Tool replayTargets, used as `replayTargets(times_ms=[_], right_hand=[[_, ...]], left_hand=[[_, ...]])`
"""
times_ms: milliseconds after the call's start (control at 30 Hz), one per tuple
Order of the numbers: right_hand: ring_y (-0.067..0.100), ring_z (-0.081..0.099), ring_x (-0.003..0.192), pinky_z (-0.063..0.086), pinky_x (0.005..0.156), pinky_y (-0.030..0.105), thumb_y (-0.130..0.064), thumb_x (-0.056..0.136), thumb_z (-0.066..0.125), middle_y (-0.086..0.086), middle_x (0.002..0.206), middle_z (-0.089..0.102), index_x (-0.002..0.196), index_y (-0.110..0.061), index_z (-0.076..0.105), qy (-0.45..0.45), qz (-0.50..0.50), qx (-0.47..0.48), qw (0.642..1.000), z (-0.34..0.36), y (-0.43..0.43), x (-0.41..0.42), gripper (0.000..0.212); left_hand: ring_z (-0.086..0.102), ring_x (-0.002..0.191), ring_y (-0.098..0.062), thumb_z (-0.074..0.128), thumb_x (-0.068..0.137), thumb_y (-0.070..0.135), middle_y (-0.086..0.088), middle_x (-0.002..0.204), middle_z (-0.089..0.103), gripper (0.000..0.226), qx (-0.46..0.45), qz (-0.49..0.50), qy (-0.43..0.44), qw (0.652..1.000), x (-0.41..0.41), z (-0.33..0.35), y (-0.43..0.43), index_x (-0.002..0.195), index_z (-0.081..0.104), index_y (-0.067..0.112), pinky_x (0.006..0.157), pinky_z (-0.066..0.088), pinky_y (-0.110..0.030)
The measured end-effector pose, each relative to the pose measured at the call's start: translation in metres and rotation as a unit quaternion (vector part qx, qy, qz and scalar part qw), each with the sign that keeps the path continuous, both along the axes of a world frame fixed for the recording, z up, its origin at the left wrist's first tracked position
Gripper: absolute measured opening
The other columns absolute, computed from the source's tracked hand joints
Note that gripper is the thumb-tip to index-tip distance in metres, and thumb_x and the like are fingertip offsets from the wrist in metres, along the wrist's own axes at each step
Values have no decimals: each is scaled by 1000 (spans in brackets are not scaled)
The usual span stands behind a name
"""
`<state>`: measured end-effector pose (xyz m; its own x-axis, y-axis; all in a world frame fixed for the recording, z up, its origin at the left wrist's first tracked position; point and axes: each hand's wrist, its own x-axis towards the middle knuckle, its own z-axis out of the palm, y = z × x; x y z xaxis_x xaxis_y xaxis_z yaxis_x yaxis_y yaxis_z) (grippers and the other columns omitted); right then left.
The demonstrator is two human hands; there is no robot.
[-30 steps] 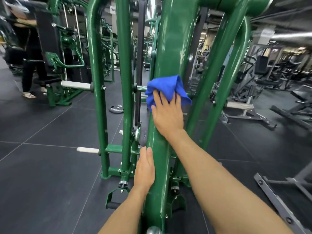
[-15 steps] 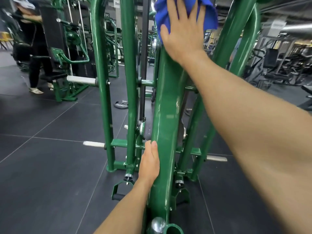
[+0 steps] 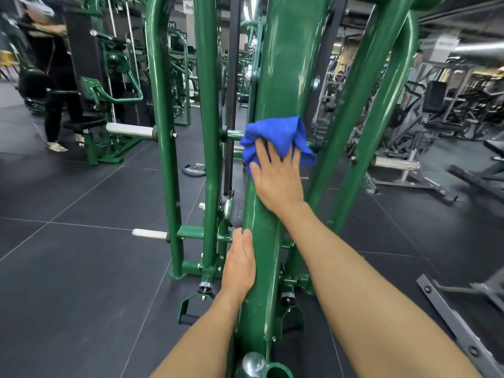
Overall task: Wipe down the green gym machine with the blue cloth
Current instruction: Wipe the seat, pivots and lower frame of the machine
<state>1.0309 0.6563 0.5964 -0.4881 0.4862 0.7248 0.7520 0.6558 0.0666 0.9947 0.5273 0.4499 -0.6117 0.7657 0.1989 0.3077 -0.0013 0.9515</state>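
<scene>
The green gym machine's wide central beam [image 3: 283, 77] runs from the bottom of the view up to the top. A crumpled blue cloth [image 3: 275, 135] lies against the beam at mid height. My right hand [image 3: 278, 178] presses the cloth flat onto the beam with fingers spread. Lower down, my left hand [image 3: 240, 266] rests along the beam's left edge, fingers wrapped partly round it. The far side of the beam is hidden.
Green uprights [image 3: 163, 132] stand to the left and slanted green tubes [image 3: 351, 137] to the right. A weight plate [image 3: 195, 169] lies on the dark tiled floor. A person in black [image 3: 54, 85] stands at a machine far left. Grey benches [image 3: 409, 170] fill the right.
My right hand with the cloth rose to the top of the beam half a second ago and has come back down to mid height. My left hand has stayed on the beam.
</scene>
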Motion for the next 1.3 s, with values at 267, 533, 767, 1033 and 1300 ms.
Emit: replayTargets(times_ms=[267,533,767,1033,1300], right_hand=[[44,25,150,9,124,64,-36,109,32,4,163,37,159,-14,35,-41,28,-93,994,-89,-39,21,54],[43,24,151,17,124,60,-38,107,32,1,162,41,157,-21,41,-36,36,-144,988,-128,-78,44,53],[29,-2,160,14,119,69,-51,98,38,-9,160,44,153,-28,48,-165,34,-58,984,-58,-30,28,60],[34,49,142,28,117,66,-36,90,47,-2,98,75,91,-18,76,-289,212,25,933,-163,-92,54,34],[30,30,155,18,124,62,-36,95,51,-4,118,73,107,-19,74,-210,183,18,960,-132,-78,58,31]], left_hand=[[53,62,-14,22,107,58,0,73,61,40,17,-12,-25,999,0,-3,1,95,45,28,66,46,-43],[60,88,-20,34,110,36,1,91,66,35,23,14,-127,991,-4,-28,-1,96,60,18,88,49,-44],[69,67,-8,37,110,34,3,79,75,43,29,-32,-354,934,-21,4,-4,101,72,12,62,56,-26],[57,81,-18,45,105,36,-3,89,65,27,-10,11,-350,937,-32,-43,-37,101,65,19,64,47,-29],[59,76,-12,41,108,31,2,88,70,36,-57,42,-304,950,-32,-53,-62,96,71,17,68,44,-30]])
